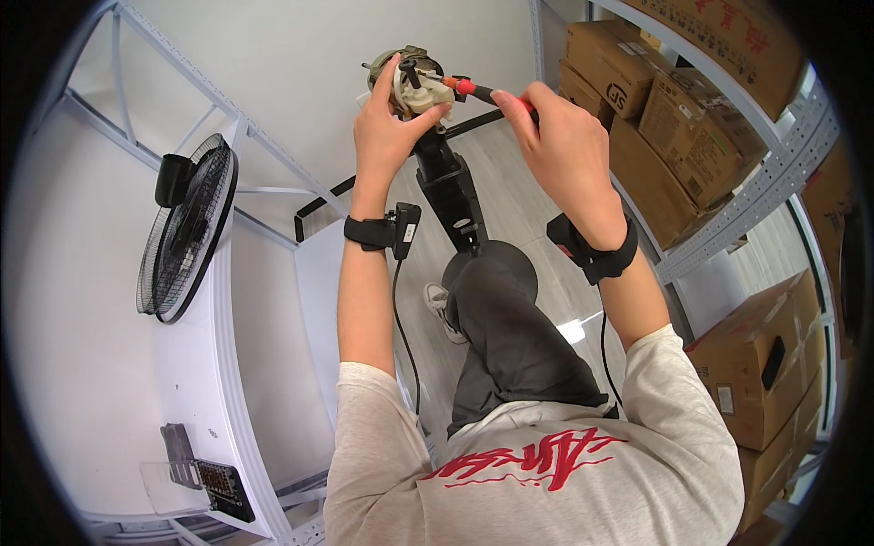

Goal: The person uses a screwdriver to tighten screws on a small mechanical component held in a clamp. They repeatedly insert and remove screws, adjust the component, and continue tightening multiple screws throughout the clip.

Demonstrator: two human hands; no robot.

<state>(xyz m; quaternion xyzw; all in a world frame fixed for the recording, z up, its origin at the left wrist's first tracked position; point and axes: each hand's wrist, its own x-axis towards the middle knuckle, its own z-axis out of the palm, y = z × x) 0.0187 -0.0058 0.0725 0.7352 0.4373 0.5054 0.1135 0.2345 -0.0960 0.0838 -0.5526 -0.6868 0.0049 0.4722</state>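
An uncovered fan motor [421,84], with cream plastic parts and a black knob, tops a black fan stand [446,177] in front of me. My left hand [387,127] grips this motor, thumb on its near side and fingers along its left. In my right hand [564,141] is a screwdriver [478,90] with a red and black handle. Its tip points left and reaches the motor's right side; whether it sits in a screw is too small to tell. The stand's round base [510,264] rests on the floor, partly behind my leg.
On the white shelf at left lean a fan grille [187,232] with black blades, and lower down an opened case of small bits [221,487]. Cardboard boxes [696,132] fill the metal rack at right, with more boxes [765,364] below. Cables hang from both wrist straps.
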